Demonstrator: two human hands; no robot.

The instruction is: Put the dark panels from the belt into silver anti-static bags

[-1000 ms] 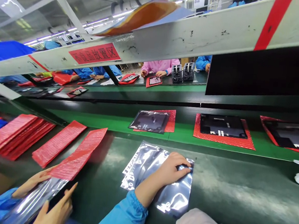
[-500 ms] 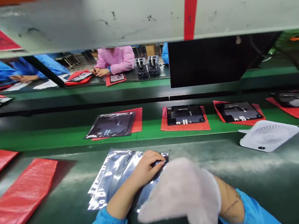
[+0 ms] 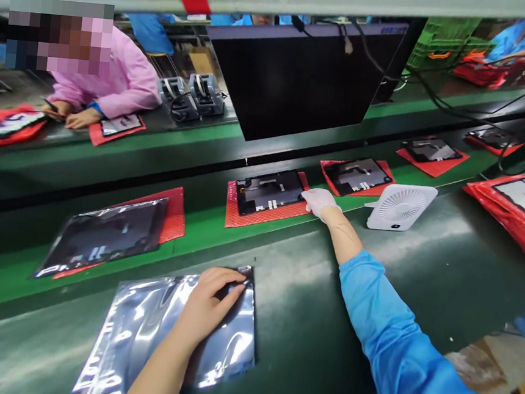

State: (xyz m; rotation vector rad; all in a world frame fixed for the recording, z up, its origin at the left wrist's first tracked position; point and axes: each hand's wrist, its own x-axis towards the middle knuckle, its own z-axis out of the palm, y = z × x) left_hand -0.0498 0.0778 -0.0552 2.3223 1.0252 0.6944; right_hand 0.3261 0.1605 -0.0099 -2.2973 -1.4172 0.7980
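Note:
My bare left hand [image 3: 210,303] lies on a stack of silver antistatic bags [image 3: 141,327] on the dark near table, thumb and forefinger pinched at the top bag's upper right corner. My white-gloved right hand [image 3: 319,202] reaches far out to the green conveyor [image 3: 6,285]. Its fingers curl on the right edge of a black panel [image 3: 267,191] that lies on a red bubble mat [image 3: 242,217].
A bagged panel [image 3: 103,235] on a red mat sits to the left on the belt, and further panels [image 3: 356,174] lie to the right. A white fan [image 3: 399,206] stands beside my right hand. A black monitor [image 3: 301,71] hangs behind. A person in pink [image 3: 116,86] works opposite. Red-wrapped panels [image 3: 509,218] lie far right.
The view has swung right. My right hand rose past the camera and stretched out to the black panel on the belt. My left hand stayed on the silver bags.

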